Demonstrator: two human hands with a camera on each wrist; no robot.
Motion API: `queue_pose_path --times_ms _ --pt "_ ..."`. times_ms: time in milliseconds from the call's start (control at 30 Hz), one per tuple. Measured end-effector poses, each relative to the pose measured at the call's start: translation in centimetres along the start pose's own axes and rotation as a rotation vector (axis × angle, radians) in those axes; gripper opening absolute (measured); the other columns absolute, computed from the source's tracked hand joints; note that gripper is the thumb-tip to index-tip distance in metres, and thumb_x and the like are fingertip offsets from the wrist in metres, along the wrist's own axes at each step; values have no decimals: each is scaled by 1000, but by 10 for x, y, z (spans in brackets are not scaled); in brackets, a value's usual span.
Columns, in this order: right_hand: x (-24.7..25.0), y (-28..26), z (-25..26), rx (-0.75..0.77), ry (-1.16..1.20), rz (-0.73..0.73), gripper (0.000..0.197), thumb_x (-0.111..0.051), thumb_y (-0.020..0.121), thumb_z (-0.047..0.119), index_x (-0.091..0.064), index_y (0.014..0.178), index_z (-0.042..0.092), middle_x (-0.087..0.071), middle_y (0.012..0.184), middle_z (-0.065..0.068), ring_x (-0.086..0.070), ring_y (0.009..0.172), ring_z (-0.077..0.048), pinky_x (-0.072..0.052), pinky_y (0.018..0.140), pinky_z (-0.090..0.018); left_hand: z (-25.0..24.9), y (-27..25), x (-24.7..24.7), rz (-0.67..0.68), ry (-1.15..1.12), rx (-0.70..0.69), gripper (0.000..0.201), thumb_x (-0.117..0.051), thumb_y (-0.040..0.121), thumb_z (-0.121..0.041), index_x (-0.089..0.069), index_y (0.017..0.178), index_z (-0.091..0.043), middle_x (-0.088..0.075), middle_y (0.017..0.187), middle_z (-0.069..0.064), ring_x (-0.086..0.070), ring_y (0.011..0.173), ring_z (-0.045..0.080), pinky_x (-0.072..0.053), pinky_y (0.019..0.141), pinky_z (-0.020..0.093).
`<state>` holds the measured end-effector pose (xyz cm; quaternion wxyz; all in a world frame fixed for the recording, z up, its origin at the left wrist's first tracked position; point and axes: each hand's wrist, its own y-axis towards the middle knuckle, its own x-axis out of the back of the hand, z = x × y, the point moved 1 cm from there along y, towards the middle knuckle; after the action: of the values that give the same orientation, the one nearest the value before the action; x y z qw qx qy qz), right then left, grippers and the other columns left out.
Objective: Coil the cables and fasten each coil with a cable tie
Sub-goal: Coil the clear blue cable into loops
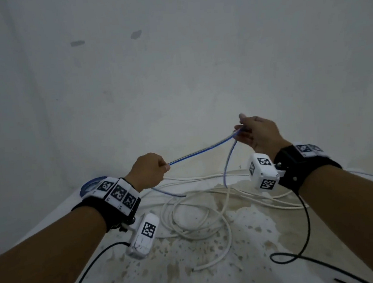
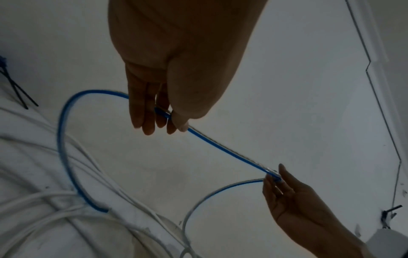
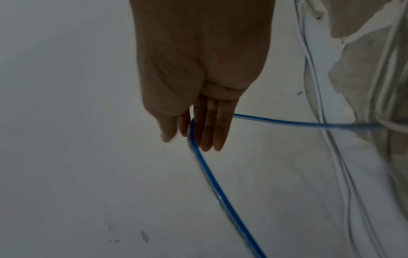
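While a tangle of white cables lies on the stained desk in the head view, the left hand and right hand each pinch the blue cable, raised and stretched between them above the surface. From the left wrist, its grip is clenched round the cable, whose loop sags to the white pile, with black cable ties lying well apart at the far left. From the right wrist, the cable bends between the fingers; the next loop likely wants an even size and steady tension, without snagging the white cables.
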<state>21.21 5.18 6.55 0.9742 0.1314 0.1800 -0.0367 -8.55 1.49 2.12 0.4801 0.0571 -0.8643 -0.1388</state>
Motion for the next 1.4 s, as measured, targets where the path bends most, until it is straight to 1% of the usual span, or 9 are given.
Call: queue_pose_path --times_ms 133,200,400,567,667,767,967,1200,1400 --pt "2 -2 4 -26 41 -7 8 -49 99 -3 -47 103 3 -59 78 -17 -61 61 -21 -60 70 -38 -5 3 -9 11 58 -54 13 -64 92 -18 -72 91 -7 -73 94 10 -68 91 24 -53 86 38" --pt "6 -2 5 -129 57 -54 14 -41 100 -4 -49 89 -3 -60 73 -16 -58 54 -17 -59 56 -32 -10 9 -14 3 70 -60 15 -60 90 -7 -74 96 -7 -71 103 10 -65 99 26 -52 88 36" --pt "31 -9 -11 -271 -46 -109 38 -43 105 32 -62 92 2 -32 44 4 -28 34 -8 -28 37 -17 -46 46 -34 46 -127 -43 32 -49 96 -7 -66 124 -6 -65 124 13 -58 116 28 -44 94 29" --pt "44 -37 0 -251 -73 -124 37 -50 101 38 -62 89 5 -28 52 2 -25 34 -9 -30 38 -22 -73 92 -37 -157 -334 -197 20 -70 84 -10 -72 103 -15 -70 111 6 -67 101 21 -53 91 33" --pt "52 -40 14 -191 -46 -152 33 -46 104 27 -62 90 2 -27 47 3 -25 37 -10 -36 44 -25 -90 115 -32 -200 -476 -310 41 -57 85 10 -62 116 -15 -53 133 8 -71 94 20 -55 70 21" --pt "58 -35 16 -172 -15 -214 29 -40 104 15 -62 92 1 -38 55 0 -28 39 -10 -37 45 -25 -90 122 -40 -230 -401 -298 53 -58 85 10 -51 133 -13 -38 141 13 -65 107 25 -53 90 27" --pt "48 -36 -11 -115 -28 -227 38 -42 105 32 -63 93 2 -20 48 4 -19 33 -9 -22 41 -25 -37 89 -78 161 54 58 65 -53 91 -10 -27 151 -10 -30 150 23 -43 132 35 -39 108 33" --pt "-1 -27 17 95 368 -273 33 -34 107 29 -44 79 14 -25 43 6 -20 35 -9 -20 37 -18 -47 13 -62 373 -321 188 49 -40 103 -40 -63 92 2 -65 76 10 -64 61 18 -53 61 27" --pt "-44 -38 3 42 511 -203 34 -32 108 29 -40 78 15 -22 46 5 -17 36 -11 -25 39 -19 -89 -4 -49 412 -1092 403 48 -42 101 -47 -49 107 0 -72 82 20 -72 72 28 -58 69 35"
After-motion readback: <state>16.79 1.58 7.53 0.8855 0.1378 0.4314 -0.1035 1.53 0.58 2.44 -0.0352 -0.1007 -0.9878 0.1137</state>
